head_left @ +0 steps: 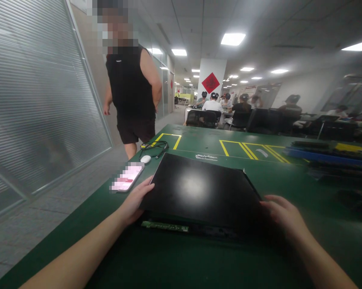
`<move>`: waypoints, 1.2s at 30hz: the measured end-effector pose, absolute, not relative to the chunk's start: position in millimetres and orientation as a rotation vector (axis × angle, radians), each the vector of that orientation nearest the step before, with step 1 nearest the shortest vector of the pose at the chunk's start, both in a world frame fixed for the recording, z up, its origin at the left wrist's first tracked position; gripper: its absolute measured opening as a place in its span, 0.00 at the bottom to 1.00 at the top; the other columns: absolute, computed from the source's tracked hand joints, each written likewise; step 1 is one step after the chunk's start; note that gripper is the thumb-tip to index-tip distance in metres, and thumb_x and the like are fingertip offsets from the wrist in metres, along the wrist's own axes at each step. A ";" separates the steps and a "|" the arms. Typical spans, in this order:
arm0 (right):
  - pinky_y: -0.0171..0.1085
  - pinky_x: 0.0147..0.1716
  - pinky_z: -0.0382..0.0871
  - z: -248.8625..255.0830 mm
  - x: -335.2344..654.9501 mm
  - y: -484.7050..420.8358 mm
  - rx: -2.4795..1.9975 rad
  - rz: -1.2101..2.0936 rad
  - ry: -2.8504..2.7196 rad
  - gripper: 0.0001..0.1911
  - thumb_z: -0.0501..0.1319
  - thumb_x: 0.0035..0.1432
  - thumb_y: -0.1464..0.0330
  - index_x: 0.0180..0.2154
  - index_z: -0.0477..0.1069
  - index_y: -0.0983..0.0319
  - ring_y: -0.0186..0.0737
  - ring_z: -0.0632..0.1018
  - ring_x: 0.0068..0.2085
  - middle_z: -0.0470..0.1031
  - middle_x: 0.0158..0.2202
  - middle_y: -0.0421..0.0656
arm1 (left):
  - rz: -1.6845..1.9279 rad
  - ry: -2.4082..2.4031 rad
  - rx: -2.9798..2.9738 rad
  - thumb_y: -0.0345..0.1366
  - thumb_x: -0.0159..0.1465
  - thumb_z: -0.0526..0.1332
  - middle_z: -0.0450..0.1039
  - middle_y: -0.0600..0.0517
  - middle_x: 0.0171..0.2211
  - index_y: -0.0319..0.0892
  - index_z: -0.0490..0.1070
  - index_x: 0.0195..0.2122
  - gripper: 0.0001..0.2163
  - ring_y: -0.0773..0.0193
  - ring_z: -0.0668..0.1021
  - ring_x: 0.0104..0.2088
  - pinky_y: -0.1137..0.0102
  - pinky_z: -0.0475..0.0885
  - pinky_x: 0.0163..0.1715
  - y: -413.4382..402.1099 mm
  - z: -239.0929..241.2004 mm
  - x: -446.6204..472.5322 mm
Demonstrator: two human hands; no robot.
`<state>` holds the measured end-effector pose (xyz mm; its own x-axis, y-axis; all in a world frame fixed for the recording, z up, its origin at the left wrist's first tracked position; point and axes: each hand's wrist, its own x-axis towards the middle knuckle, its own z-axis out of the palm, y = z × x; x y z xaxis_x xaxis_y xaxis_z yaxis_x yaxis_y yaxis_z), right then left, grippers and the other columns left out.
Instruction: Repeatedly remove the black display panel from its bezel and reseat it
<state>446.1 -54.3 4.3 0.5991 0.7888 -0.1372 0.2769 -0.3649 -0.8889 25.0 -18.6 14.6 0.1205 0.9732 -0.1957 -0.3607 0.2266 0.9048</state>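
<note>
A flat black panel [199,188] with a narrow green circuit strip [164,226] along its near edge lies on the green table [174,261]. My left hand [134,200] grips the panel's left edge, fingers curled onto it. At the panel's right near corner, my right hand [285,214] holds the other edge with bent fingers.
A phone [127,177] with a lit screen lies left of the panel, a white mouse [145,159] and a black cable [153,147] behind it. Blue and black trays [325,154] lie at the right. A person in black walks past on the left; several people sit at far tables.
</note>
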 end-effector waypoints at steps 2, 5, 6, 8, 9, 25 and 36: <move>0.39 0.24 0.63 0.5 449.3 -53.0 -1.922 0.697 -0.867 0.22 0.63 0.40 0.60 0.39 0.74 0.61 0.41 0.71 0.25 0.75 0.25 0.44 | 1.144 0.963 0.812 0.33 0.60 0.66 0.80 0.45 0.51 0.44 0.66 0.64 0.29 0.52 0.83 0.45 0.67 0.78 0.40 -18.5 14.9 25.6; 0.39 0.26 0.64 -6.2 455.2 -51.3 -1.930 0.670 -0.917 0.22 0.63 0.41 0.59 0.40 0.74 0.61 0.41 0.72 0.26 0.77 0.27 0.45 | 1.139 0.959 0.809 0.32 0.61 0.65 0.81 0.44 0.50 0.43 0.66 0.64 0.28 0.52 0.83 0.45 0.68 0.77 0.39 -17.4 13.4 25.8; 0.40 0.26 0.64 -8.2 457.1 -50.9 -1.933 0.663 -0.932 0.23 0.63 0.41 0.58 0.40 0.74 0.62 0.42 0.73 0.27 0.77 0.28 0.45 | 1.135 0.953 0.810 0.32 0.61 0.65 0.81 0.44 0.50 0.43 0.66 0.64 0.28 0.52 0.83 0.45 0.67 0.77 0.39 -17.0 12.4 25.5; 0.40 0.27 0.66 -11.0 460.1 -50.5 -1.939 0.662 -0.951 0.23 0.63 0.42 0.58 0.41 0.75 0.62 0.43 0.74 0.28 0.78 0.30 0.46 | 1.128 0.935 0.818 0.32 0.61 0.65 0.81 0.44 0.49 0.43 0.66 0.64 0.29 0.52 0.83 0.44 0.67 0.77 0.40 -16.1 10.5 24.9; 0.40 0.28 0.66 -11.7 461.0 -50.5 -1.943 0.662 -0.955 0.23 0.63 0.42 0.58 0.42 0.75 0.61 0.43 0.74 0.29 0.78 0.30 0.46 | 1.127 0.931 0.820 0.32 0.60 0.66 0.81 0.44 0.49 0.43 0.66 0.64 0.29 0.52 0.83 0.44 0.66 0.77 0.40 -15.8 9.8 24.7; 0.40 0.31 0.69 -8.3 457.1 -51.1 -1.971 0.639 -1.001 0.17 0.63 0.46 0.60 0.39 0.75 0.60 0.44 0.77 0.31 0.79 0.30 0.45 | 1.112 1.011 0.772 0.30 0.60 0.66 0.83 0.45 0.45 0.43 0.67 0.63 0.28 0.54 0.84 0.41 0.69 0.78 0.37 -16.6 13.2 25.0; 0.41 0.34 0.68 -8.4 454.9 -51.7 -1.993 0.577 -1.072 0.15 0.63 0.45 0.59 0.35 0.75 0.59 0.46 0.79 0.33 0.81 0.32 0.45 | 1.093 1.017 0.768 0.33 0.58 0.69 0.82 0.44 0.47 0.43 0.65 0.65 0.32 0.52 0.84 0.42 0.68 0.77 0.35 -15.7 12.1 24.8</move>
